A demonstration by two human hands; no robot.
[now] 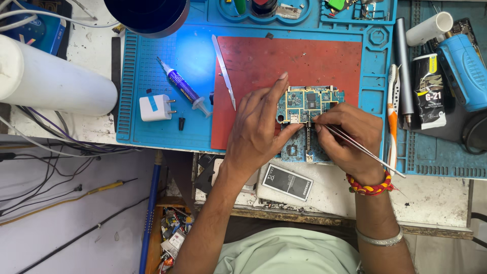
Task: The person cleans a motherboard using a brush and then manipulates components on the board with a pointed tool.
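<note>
A blue-green phone circuit board (308,104) lies at the front right of a red pad (264,71) on a blue work mat (152,116). My left hand (258,129) holds the board's left edge, index finger stretched up along it and thumb under its lower side. My right hand (350,137) grips thin metal tweezers (355,144), whose tips touch the board's lower middle. The tweezers' shaft runs back to the right past my wrist.
On the mat lie a steel spudger (223,71), a purple syringe (182,87) and a white plug adapter (155,107). A phone battery (287,182) rests near the table's front edge. Tools and a tube (429,91) crowd the right. A white roll (50,81) sits left.
</note>
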